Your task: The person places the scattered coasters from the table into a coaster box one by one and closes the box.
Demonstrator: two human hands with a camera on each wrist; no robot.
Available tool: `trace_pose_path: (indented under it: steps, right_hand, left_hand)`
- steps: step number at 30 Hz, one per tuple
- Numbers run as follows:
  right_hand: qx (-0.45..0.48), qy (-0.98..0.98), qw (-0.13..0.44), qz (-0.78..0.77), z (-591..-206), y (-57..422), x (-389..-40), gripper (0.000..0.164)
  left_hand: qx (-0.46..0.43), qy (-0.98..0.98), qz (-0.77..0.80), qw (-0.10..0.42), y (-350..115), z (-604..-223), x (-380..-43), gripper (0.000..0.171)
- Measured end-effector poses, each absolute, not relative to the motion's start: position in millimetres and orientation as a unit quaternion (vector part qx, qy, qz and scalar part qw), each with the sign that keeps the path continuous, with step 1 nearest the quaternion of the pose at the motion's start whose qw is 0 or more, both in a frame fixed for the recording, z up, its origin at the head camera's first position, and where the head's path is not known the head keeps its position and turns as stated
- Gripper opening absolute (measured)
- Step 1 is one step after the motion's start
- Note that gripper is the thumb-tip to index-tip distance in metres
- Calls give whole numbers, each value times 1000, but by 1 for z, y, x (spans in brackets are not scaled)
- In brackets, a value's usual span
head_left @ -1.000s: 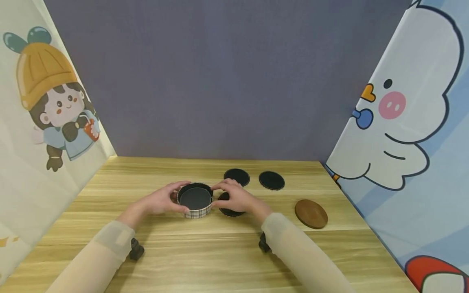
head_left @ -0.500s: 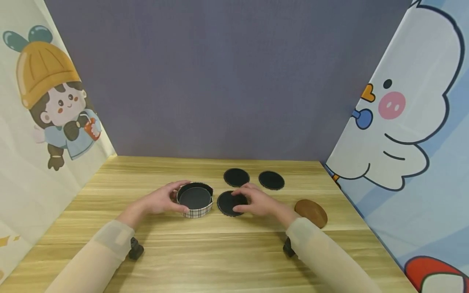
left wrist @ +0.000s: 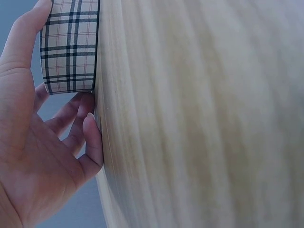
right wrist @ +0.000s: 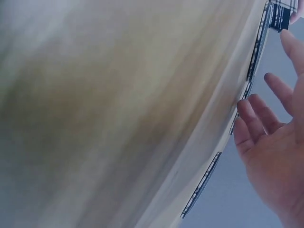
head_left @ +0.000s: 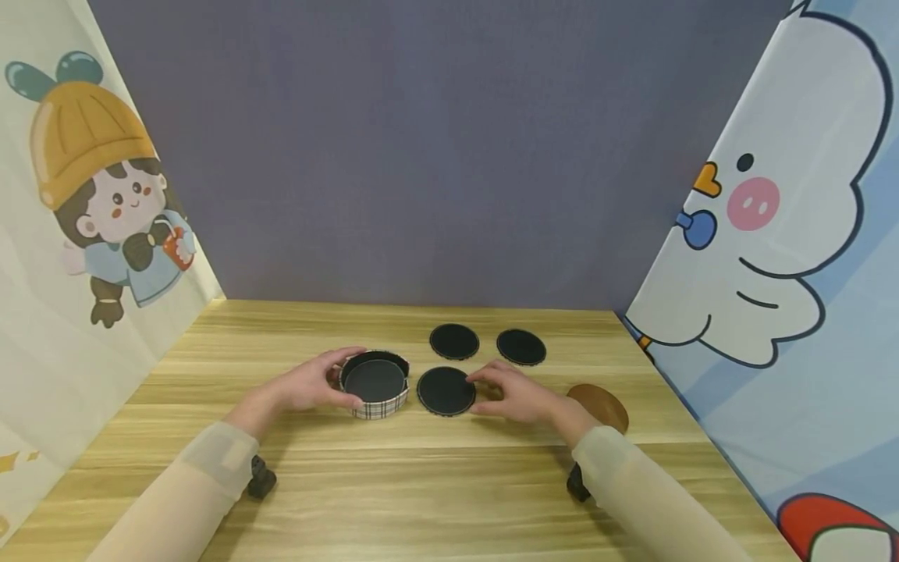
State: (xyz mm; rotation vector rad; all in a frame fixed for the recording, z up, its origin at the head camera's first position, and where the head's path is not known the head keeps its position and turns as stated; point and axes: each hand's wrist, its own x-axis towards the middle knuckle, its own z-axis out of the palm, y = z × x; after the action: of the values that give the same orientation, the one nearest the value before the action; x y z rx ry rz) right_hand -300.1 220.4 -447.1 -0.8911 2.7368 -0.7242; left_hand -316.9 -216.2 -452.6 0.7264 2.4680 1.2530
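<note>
Plaid holder (head_left: 379, 408) sits left of centre on the wood-grain surface (head_left: 393, 499), open side up, its dark interior facing me; I cannot tell whether the black round inside is a coaster or the holder's own floor. Of the hands, the left hand (head_left: 309, 384) is curled round the holder's left side, thumb against the near wall and fingers behind. The right hand (head_left: 516, 393) has its thumb and fingers apart with nothing pinched between them, fingertips at the right edge of the near black coaster (head_left: 445, 390); whether they touch it I cannot tell from here.

My reading is that the holder is being steadied while the right hand comes to that coaster. The next move, I judge, calls for the fingertips to get under its thin rim, since a flat disc could simply slide.

Against the frame from a second ago, the right hand has left the holder's right side and moved rightward across the near coaster, which I now see whole. The left hand and holder match their earlier places, as do the far black coaster (head_left: 454, 342), the far-right black coaster (head_left: 521, 346) and the brown disc (head_left: 605, 406).
</note>
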Motion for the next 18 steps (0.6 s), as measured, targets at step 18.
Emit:
trace_pose_path:
  steps: [18]
  right_hand:
    - [-293, 924, 125, -210, -444, 191, -314, 71]
  left_hand:
    - [251, 849, 440, 147, -217, -454, -319, 107]
